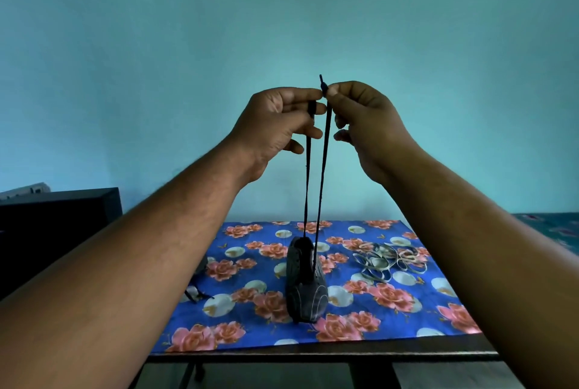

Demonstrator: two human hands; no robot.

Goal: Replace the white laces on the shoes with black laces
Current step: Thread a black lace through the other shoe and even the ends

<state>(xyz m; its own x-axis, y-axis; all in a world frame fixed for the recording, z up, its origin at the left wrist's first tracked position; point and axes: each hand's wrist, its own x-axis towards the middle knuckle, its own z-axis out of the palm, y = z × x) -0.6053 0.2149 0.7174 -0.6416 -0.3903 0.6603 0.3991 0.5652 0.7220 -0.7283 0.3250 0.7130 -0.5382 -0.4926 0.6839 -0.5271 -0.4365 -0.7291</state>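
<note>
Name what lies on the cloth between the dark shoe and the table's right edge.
In the head view, a loose pile of white laces lies on the floral cloth, right of the shoe.

Table (pixel 329 354) — floral cloth (pixel 257 266), shoe (pixel 305 291), white laces (pixel 390 260)

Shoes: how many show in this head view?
2. One dark shoe stands mid-table on the floral cloth, black lace pulled up by both hands. A second shoe is mostly hidden behind the left forearm.

The black lace (pixel 322 169) looks flat, woven and matt. The shoe (pixel 305 288) is dark matt fabric with pale stitching. The flowered tablecloth (pixel 438 301) is smooth printed cloth.
</note>
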